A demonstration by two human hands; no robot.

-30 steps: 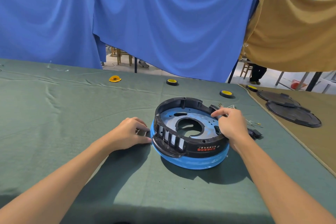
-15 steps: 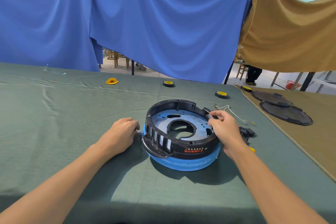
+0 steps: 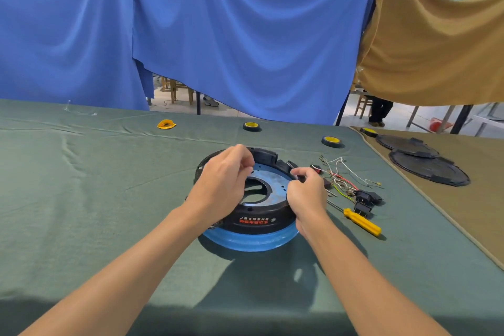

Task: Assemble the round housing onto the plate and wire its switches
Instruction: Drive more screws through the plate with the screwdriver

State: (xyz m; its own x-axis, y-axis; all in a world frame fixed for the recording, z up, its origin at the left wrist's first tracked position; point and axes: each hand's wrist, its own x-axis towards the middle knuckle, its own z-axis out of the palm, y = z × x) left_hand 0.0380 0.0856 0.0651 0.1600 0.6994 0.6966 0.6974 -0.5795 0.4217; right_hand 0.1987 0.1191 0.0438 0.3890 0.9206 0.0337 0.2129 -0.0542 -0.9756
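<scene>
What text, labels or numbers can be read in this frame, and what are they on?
On the black round housing, near wall: a row of red characters, seen upside down, too blurred to read.
On the same wall, right of the red row: a small pale round mark, unreadable.
On the yellow piece at the table's far side: dark marks, too small to read.
Nothing else shows any text.

Head view, sole camera: wide-angle, worn on the person's head at the table's (image 3: 81, 199) near edge, facing forward and down. Near field: round housing (image 3: 259, 222), close below. Far field: blue curtains (image 3: 245, 35), tan curtain (image 3: 436, 49).
</scene>
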